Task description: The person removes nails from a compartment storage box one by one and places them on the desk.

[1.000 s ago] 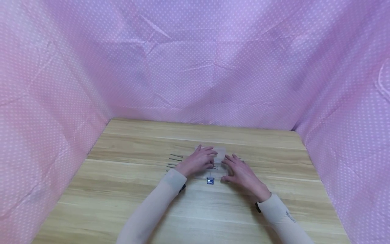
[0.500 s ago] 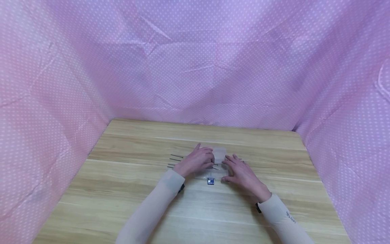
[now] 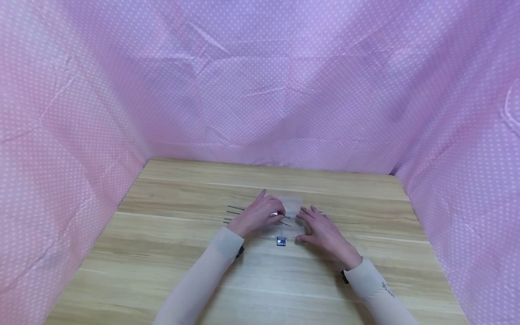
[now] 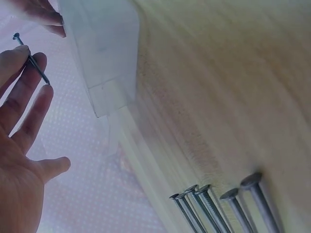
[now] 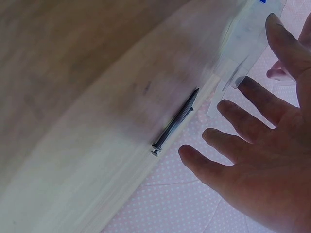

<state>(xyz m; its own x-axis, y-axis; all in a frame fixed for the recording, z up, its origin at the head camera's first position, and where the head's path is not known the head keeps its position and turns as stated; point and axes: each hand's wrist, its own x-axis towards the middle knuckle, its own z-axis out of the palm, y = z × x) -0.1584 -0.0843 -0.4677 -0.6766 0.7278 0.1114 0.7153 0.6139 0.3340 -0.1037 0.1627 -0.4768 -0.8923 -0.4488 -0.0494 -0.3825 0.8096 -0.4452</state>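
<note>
My left hand [image 3: 260,214] pinches a dark metal nail [image 4: 33,62] between thumb and fingers, above the left part of a clear plastic box [image 4: 104,43]. The nail's flat head sticks out past the thumb in the left wrist view. The box's clear lid [image 3: 293,205] lies folded back on the far side, and a blue-labelled catch [image 3: 281,241] faces the near side. Another thin nail [image 3: 286,224] shows at the box, beside the left fingertips. My right hand [image 3: 322,230] rests at the box's right side, fingers spread and mostly straight, its thumb and index fingertips at the wall.
Several nails of differing thickness [image 4: 260,201] lie in a row on the wooden table [image 3: 260,280], left of the box. More dark nails [image 5: 175,121] lie together right of it, beyond the right fingers. Pink dotted cloth [image 3: 260,90] surrounds the table's back and sides.
My left hand has drawn slightly left and away from me, its fingers curling in more around the nail. My right hand has stayed in place at the box.
</note>
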